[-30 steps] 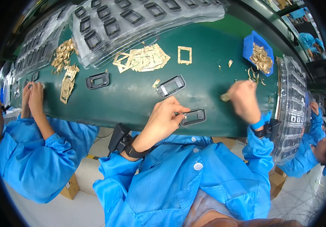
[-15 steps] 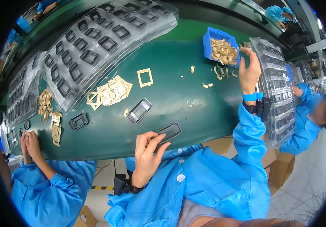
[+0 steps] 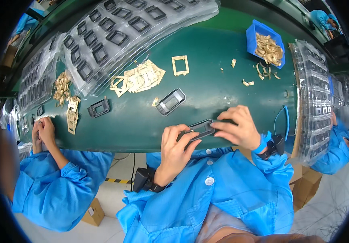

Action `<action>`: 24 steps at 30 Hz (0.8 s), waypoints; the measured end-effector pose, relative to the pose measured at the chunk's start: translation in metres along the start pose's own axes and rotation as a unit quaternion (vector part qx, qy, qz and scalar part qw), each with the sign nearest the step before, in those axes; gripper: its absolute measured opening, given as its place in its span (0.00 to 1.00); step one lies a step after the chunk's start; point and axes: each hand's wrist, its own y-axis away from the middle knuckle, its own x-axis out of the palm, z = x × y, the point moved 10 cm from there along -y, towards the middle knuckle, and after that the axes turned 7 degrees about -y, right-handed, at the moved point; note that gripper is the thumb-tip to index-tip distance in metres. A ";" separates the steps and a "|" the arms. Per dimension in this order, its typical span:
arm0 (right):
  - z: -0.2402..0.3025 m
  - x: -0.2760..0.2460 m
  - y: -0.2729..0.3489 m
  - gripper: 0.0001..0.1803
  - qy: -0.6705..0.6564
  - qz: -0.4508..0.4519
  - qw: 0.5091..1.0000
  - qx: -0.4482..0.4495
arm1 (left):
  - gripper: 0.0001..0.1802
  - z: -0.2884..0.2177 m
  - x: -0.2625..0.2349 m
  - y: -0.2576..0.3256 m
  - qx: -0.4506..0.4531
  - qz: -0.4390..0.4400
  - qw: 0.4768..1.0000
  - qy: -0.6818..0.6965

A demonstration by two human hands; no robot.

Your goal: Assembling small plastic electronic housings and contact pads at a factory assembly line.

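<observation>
My left hand (image 3: pixel 176 153) pinches one end of a dark plastic frame (image 3: pixel 203 127) with a rectangular window, held at the table's near edge. The fingertips of my right hand (image 3: pixel 239 128) are closed on the frame's right end; whether a small piece is between them is hidden. Farther off lies a second dark plastic frame (image 3: pixel 171 102), with a small cream-coloured scrap (image 3: pixel 155 101) beside it. A third dark frame (image 3: pixel 99 108) rests to the left. Behind these are a heap of flat cream-coloured frames (image 3: pixel 143 77) and one separate cream-coloured frame (image 3: pixel 180 65).
Clear plastic trays of dark frames (image 3: pixel 113 36) fill the back left, and another stack (image 3: pixel 314 97) stands at right. A blue bin (image 3: pixel 252 40) holds curled cream-coloured scraps. Loose scraps and a blue cord (image 3: pixel 286 121) lie on the green table. A co-worker's hands (image 3: pixel 44 131) are at left.
My right hand has come from beside the blue bin to the right end of the dark frame. My left hand still holds that frame. The whole view has shifted.
</observation>
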 end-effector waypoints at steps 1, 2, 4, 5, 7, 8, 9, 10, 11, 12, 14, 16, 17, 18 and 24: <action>0.007 0.009 0.003 0.13 0.004 -0.002 1.000 -0.007 | 0.15 0.001 0.000 0.001 -0.003 0.003 1.000 -0.003; 0.011 0.016 0.005 0.13 0.009 -0.004 1.000 -0.013 | 0.14 0.000 -0.001 0.001 0.005 0.002 1.000 -0.012; 0.011 0.024 0.005 0.13 -0.001 -0.002 1.000 -0.020 | 0.14 -0.002 0.000 0.001 0.014 0.001 1.000 -0.017; 0.013 0.026 0.006 0.13 -0.010 0.000 1.000 -0.028 | 0.13 -0.003 0.000 0.001 0.018 -0.003 1.000 -0.021; 0.012 0.029 0.008 0.13 -0.004 0.002 0.999 -0.035 | 0.13 -0.003 -0.001 0.002 0.018 -0.009 0.999 -0.026; 0.012 0.030 0.009 0.14 0.002 0.003 0.999 -0.041 | 0.12 -0.004 0.000 0.002 0.025 -0.011 0.999 -0.033; 0.013 0.030 0.010 0.14 0.001 0.004 0.999 -0.042 | 0.12 -0.006 -0.001 0.003 0.032 -0.012 0.999 -0.039; 0.013 0.030 0.010 0.15 0.004 -0.002 0.999 -0.040 | 0.12 -0.006 0.000 0.004 0.031 -0.012 0.999 -0.040; 0.014 0.029 0.010 0.15 0.007 -0.009 0.999 -0.037 | 0.12 -0.008 0.000 0.004 0.045 -0.014 0.998 -0.050; 0.014 0.029 0.010 0.15 0.007 -0.009 0.999 -0.037 | 0.12 -0.011 0.000 0.004 0.060 -0.016 0.996 -0.059; 0.016 0.031 0.010 0.15 0.001 -0.004 0.999 -0.040 | 0.12 -0.015 -0.001 0.004 0.085 -0.025 0.993 -0.080; 0.017 0.033 0.009 0.14 0.005 -0.003 0.999 -0.047 | 0.12 -0.019 0.000 0.005 0.110 -0.034 0.988 -0.101; 0.019 0.033 0.009 0.14 0.010 -0.002 0.998 -0.054 | 0.12 -0.023 -0.001 0.007 0.132 -0.044 0.982 -0.125; 0.019 0.033 0.010 0.14 0.009 -0.001 0.999 -0.054 | 0.12 -0.026 -0.001 0.009 0.155 -0.054 0.975 -0.149; 0.024 0.027 0.020 0.12 0.093 -0.042 0.991 -0.089 | 0.14 -0.016 -0.013 0.011 0.144 -0.100 0.978 -0.111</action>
